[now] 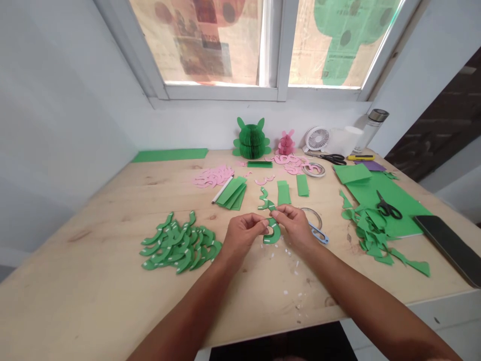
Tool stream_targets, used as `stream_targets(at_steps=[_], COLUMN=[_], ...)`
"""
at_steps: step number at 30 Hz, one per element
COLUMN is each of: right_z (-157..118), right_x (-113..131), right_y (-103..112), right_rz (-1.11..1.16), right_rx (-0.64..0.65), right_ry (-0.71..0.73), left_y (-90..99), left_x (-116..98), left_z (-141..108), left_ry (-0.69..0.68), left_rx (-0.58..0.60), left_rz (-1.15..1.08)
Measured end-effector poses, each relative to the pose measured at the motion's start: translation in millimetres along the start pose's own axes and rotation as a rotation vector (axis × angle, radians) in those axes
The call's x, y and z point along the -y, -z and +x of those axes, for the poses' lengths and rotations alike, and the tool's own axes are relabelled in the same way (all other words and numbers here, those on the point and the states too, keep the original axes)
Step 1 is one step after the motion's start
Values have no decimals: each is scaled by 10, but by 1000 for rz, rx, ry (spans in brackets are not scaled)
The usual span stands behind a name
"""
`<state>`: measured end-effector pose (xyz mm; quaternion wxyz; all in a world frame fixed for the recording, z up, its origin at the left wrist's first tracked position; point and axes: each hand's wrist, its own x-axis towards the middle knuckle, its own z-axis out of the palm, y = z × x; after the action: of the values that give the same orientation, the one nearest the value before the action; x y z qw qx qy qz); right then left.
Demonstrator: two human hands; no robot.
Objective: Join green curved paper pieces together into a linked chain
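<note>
My left hand (246, 231) pinches a curved green paper piece (276, 233) with a white tape strip on it. My right hand (295, 225) is closed in a pinch at the upper end of the same piece; its fingertips partly hide the paper. Just beyond the fingers are more curved green cutouts (264, 197), and I cannot tell whether they join the held one. To the left sits a pile of green curved cutouts (180, 243) bearing white strips. Small white scraps (285, 292) lie scattered below my hands. A blue-handled cutter (318, 233) rests beside my right hand, near a tape roll (311, 216).
Behind stand a green honeycomb paper figure (251, 141), a pink one (286, 144) and a white fan (316, 139). Pink cutouts (213, 177) and green rectangles (233, 194) lie midway. Scissors (389, 205), green scraps (372, 233) and a phone (451, 245) are at right.
</note>
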<state>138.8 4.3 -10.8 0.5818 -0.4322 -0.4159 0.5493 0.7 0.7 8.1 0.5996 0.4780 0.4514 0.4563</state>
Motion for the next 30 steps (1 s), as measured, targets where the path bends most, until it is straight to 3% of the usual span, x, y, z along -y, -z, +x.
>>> stream_targets(at_steps=[11, 30], right_z=[-6, 29], right_x=[10, 0], right_y=[19, 22], right_rz=[18, -47], right_rx=[29, -55], right_ry=[1, 45], left_y=[-14, -19], left_x=[-67, 39], left_z=[-31, -20], left_ry=[10, -12], left_rx=[11, 38], left_rz=[-10, 92])
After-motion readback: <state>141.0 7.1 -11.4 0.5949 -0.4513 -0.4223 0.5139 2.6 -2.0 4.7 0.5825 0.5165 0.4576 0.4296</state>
